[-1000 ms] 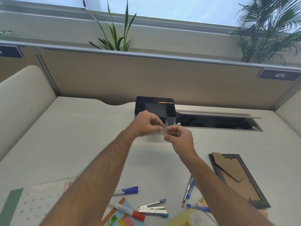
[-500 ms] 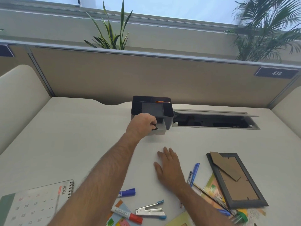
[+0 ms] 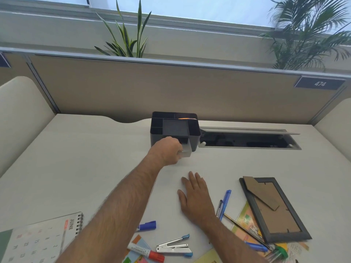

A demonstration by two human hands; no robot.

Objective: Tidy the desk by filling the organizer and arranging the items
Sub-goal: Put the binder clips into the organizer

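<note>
While at the desk's [image 3: 79, 149] far edge:
left hand [image 3: 168, 149]: my fingers curl round the organizer's [image 3: 175, 128] drawer [image 3: 186, 153]
right hand [image 3: 195, 198]: flat, fingers straight on desk

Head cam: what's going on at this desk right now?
A person is tidying a desk. The left hand reaches to the front of the black organizer at the back of the desk, fingers curled at its small pale drawer. The right hand rests flat on the desk, holding nothing. Still loose near the front: pens, markers, a stapler, a calendar, sticky notes and a face-down picture frame.
</note>
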